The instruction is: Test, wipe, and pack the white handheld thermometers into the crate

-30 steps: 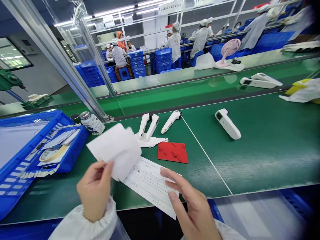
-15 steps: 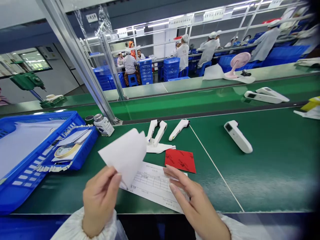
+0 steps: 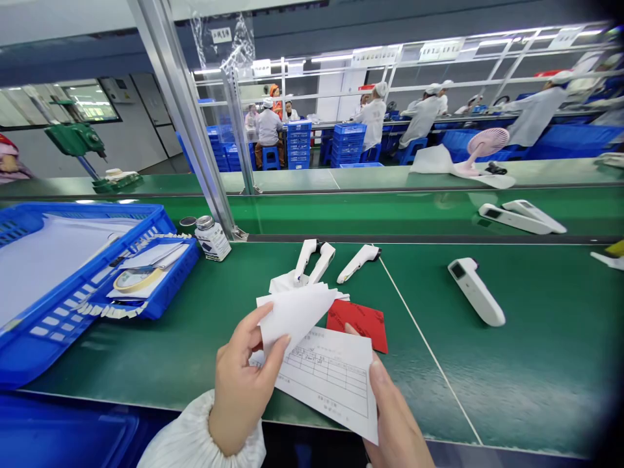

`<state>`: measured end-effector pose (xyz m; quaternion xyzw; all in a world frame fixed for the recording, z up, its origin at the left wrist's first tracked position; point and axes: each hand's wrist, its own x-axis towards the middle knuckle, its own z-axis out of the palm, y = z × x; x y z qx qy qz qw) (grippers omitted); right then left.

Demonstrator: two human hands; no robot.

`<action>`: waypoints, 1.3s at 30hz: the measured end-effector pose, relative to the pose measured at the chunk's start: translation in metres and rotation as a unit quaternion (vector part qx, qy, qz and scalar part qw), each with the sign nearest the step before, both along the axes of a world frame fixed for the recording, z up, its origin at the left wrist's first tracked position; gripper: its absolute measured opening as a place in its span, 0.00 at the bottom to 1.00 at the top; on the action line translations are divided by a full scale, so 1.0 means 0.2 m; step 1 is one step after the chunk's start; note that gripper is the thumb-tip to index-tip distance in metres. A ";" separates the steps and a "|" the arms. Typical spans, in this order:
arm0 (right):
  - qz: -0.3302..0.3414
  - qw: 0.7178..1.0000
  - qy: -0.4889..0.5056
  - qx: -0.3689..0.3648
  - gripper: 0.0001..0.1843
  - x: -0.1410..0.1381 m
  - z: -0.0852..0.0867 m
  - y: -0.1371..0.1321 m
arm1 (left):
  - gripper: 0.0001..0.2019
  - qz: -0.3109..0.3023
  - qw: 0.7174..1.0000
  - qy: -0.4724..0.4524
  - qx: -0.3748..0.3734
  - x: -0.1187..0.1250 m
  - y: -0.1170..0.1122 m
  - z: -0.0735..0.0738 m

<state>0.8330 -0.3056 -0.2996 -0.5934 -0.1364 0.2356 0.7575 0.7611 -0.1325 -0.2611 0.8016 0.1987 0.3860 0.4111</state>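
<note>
My left hand [image 3: 244, 383] pinches a folded-over white sheet [image 3: 292, 312] between thumb and fingers, just above the green bench. My right hand [image 3: 394, 419] holds the printed form [image 3: 331, 383] from underneath, fingers behind the paper, thumb at its right edge. The form is lifted off the bench. A red card [image 3: 358, 323] lies just beyond the papers. Behind it, two white handheld devices [image 3: 314, 260] rest on a white cloth, with a third white device [image 3: 359, 262] beside them.
A blue crate [image 3: 29, 338] with paper and a smaller blue tray [image 3: 160, 296] holding a tape roll sit at left. A small bottle [image 3: 212, 239] stands by a metal post [image 3: 190, 123]. Another white device [image 3: 475, 291] lies right. People in white work at far benches.
The folded sheet swung from left of the form down over its top. My right hand went from resting on the form to gripping it underneath, lifting it. The view tilted upward.
</note>
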 end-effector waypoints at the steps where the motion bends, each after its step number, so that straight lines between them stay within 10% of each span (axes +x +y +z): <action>1: 0.001 1.000 -0.001 -0.009 0.26 0.00 0.02 0.00 | 0.20 -0.003 1.000 0.001 -0.003 0.00 -0.01 0.00; 7: -0.045 0.985 -0.123 -0.112 0.34 -0.04 0.08 0.01 | 0.02 -0.028 0.996 0.007 0.085 0.02 -0.03 0.03; 12: 0.014 0.952 -0.225 -0.208 0.19 -0.02 0.06 0.00 | 0.06 -0.069 0.995 0.020 0.066 0.05 -0.03 0.05; 27: -0.001 0.982 -0.095 -0.164 0.22 0.02 0.13 0.02 | 0.14 -0.082 0.963 0.122 -0.225 0.08 -0.03 -0.01; 39: 0.001 0.983 -0.057 -0.172 0.20 0.05 0.17 0.05 | 0.15 -0.100 0.984 0.061 -0.131 0.06 -0.08 -0.03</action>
